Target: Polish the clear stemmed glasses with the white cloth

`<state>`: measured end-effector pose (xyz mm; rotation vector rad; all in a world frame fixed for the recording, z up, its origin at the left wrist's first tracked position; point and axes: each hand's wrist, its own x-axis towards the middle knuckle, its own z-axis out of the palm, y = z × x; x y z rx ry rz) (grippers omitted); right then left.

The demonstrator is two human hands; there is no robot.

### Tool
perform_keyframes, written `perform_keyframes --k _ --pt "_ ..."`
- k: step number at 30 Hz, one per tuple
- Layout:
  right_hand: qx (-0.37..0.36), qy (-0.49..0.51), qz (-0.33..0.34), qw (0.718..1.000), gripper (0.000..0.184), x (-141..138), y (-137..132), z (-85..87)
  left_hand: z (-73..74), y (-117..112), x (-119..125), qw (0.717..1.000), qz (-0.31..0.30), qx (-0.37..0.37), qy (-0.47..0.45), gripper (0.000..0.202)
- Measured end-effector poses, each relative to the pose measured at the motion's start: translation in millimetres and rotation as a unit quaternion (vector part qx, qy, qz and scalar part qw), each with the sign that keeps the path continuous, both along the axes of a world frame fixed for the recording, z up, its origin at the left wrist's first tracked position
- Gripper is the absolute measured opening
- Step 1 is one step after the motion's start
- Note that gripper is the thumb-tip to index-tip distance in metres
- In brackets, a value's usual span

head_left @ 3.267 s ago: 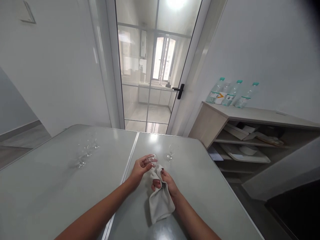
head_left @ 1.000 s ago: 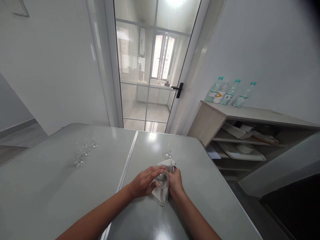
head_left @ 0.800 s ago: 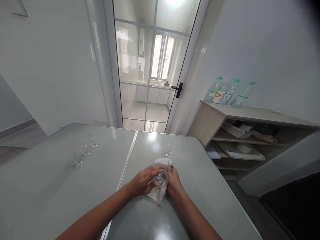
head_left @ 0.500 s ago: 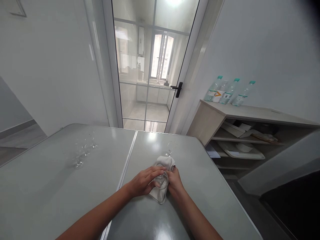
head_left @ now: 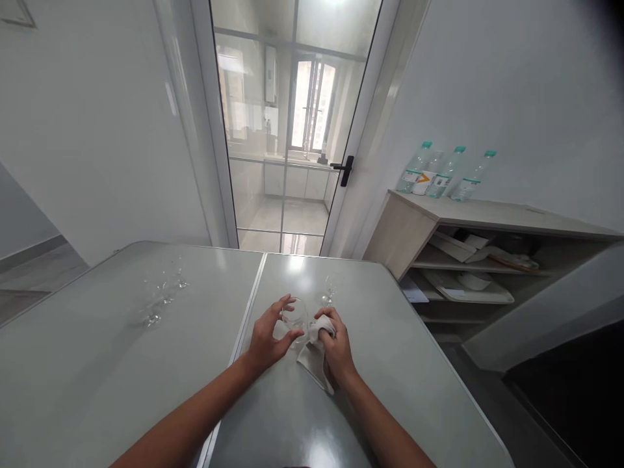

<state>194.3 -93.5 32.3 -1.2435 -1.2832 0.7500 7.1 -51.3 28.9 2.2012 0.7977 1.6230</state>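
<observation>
Glass (head_left: 298, 313) and cloth (head_left: 316, 365) in hands (head_left: 266, 339)

Surface (head_left: 414, 364): grey, glossy, split before me by a pale seam (head_left: 254, 292)
Left half (head_left: 107, 377): clustered clear glasses (head_left: 166, 300)
Right half (head_left: 380, 312): one glass (head_left: 327, 299)

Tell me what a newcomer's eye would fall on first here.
First, over the grey-green table, the left hand curled around a clear glass and the right hand gripping a pale cloth. Beyond stands a glass-paned door with a black handle; at right, green-capped bottles top a shelf unit.
</observation>
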Motion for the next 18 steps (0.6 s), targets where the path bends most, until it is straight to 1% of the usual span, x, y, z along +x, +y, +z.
perform_keyframes --k 2,3,5,7,9,11,13,16,18 --pt "0.022 -0.097 0.068 0.993 0.024 -0.6 -5.4 5.3 2.3 1.0 0.2 0.999 0.041 -0.007 0.006 0.072" --pt "0.020 -0.159 0.108 0.981 0.023 -2.0 -8.4 6.4 3.2 1.8 0.5 0.998 0.058 -0.018 0.006 0.070" --pt "0.002 -0.292 0.166 0.942 0.025 -7.5 -14.6 6.6 3.9 4.2 1.1 0.995 0.083 -0.052 0.006 0.065" --pt "-0.022 -0.404 0.173 0.898 0.038 -15.6 -20.4 6.6 3.3 6.9 1.5 0.992 0.092 -0.087 0.006 0.062" --pt "-0.060 -0.477 0.148 0.865 0.057 -23.7 -24.6 8.0 2.0 9.2 1.6 0.990 0.089 -0.112 0.007 0.061" --pt "-0.106 -0.515 0.124 0.842 0.070 -29.4 -26.6 10.4 0.7 10.5 1.6 0.988 0.077 -0.133 0.010 0.060" --pt "-0.128 -0.530 0.137 0.827 0.073 -32.1 -26.7 12.0 -0.3 11.1 2.1 0.986 0.065 -0.155 0.016 0.060" --pt "-0.142 -0.536 0.150 0.818 0.072 -32.4 -25.3 10.5 -2.3 11.6 3.6 0.982 0.054 -0.177 0.025 0.061" --pt "-0.147 -0.540 0.146 0.816 0.073 -32.4 -24.9 7.8 -4.0 11.8 4.7 0.982 0.043 -0.181 0.027 0.062"
